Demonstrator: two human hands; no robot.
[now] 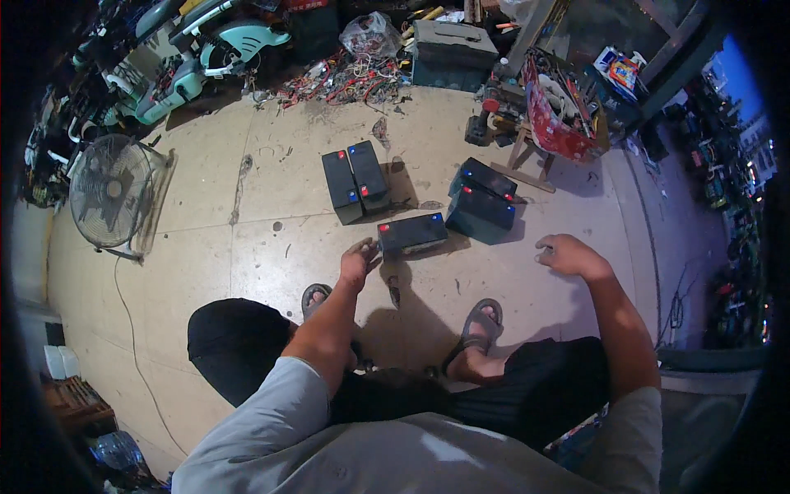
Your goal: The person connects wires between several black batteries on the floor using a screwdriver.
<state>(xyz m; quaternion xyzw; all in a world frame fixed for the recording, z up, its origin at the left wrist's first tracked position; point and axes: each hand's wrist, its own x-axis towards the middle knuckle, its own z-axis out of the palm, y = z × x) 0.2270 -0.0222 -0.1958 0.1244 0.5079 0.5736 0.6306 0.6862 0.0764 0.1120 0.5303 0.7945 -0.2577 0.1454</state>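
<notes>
Several black box-shaped batteries with red and blue terminal marks stand on the floor before me. The nearest battery (pixel 412 234) lies crosswise, on its own. By its left end is my left hand (pixel 357 261), its fingers apart and holding nothing; whether a fingertip touches the casing I cannot tell. Two batteries form a left pair, with an outer battery (pixel 340 187) and an inner battery (pixel 368 171). Another pair is on the right: a rear battery (pixel 485 179) and a front battery (pixel 480 216). My right hand (pixel 568 254) hovers right of that pair, empty, with fingers loosely bent and apart.
A floor fan (pixel 113 191) stands at left, its cord running toward me. Behind the batteries lie tangled wires (pixel 350 81) and a dark box (pixel 451 56). A red tool-filled container (pixel 559 123) rests on a wooden stool (pixel 527 160). A pale green scooter (pixel 177 89) is far left.
</notes>
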